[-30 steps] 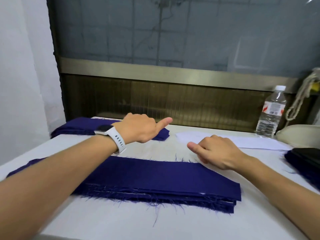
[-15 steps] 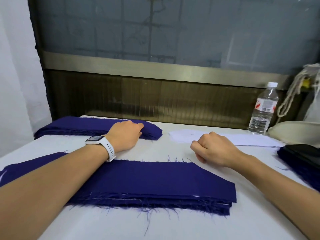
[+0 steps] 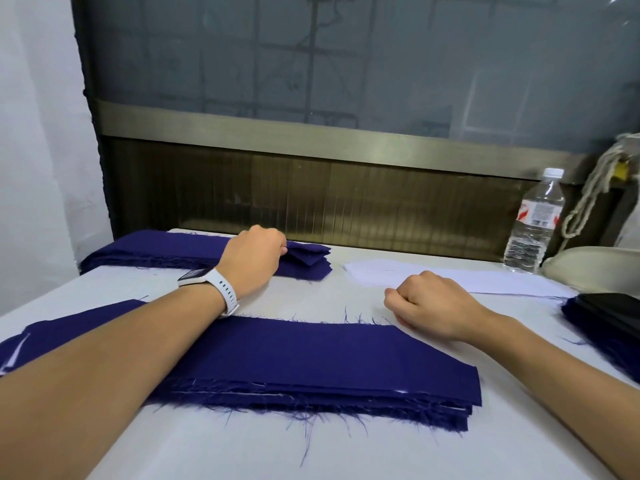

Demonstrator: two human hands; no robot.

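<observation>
Step in hand: taking one piece from the far stack [image 3: 166, 249] of indigo fabric strips at the back of the table [image 3: 311, 452]. The left hand [image 3: 251, 259] has its fingers curled on the top piece [image 3: 306, 252] at its right end (layers lifted there). The right hand [image 3: 429, 303] rests fisted and holds nothing. Next: peel off a single layer.

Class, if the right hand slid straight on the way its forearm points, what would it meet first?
Probably the right end of the far cloth stack that the left hand grips; bare table lies between, though depth is unclear.
</observation>
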